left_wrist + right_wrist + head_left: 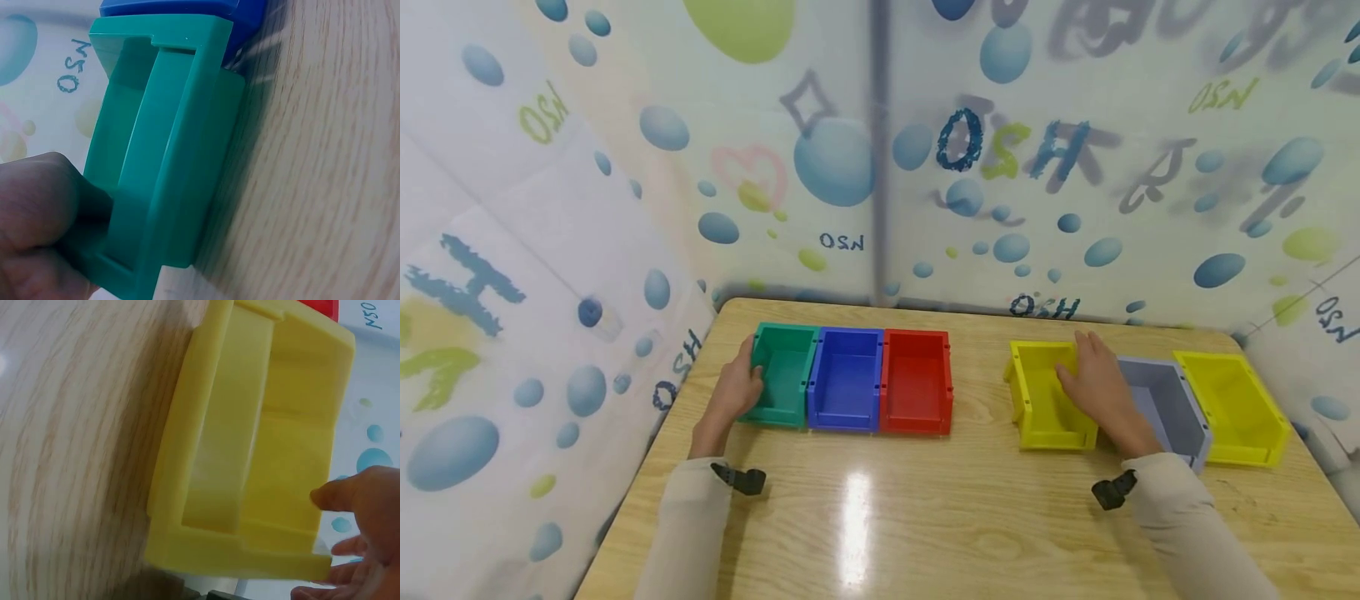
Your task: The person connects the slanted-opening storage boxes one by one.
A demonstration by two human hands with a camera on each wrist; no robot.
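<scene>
My left hand (735,390) grips the left wall of the green bin (785,375), its thumb over the inside; the left wrist view shows that hand (44,225) at the near corner of the green bin (169,144). My right hand (1099,387) is at the right wall of a yellow bin (1051,437), thumb on the inner side and fingers outside. In the right wrist view the hand (369,537) straddles the wall of the yellow bin (219,437).
A blue bin (847,379) and a red bin (917,379) stand side by side against the green one. Right of my right hand are a grey bin (1165,408) and another yellow bin (1236,408). A printed curtain (940,208) rises behind the wooden table (925,517).
</scene>
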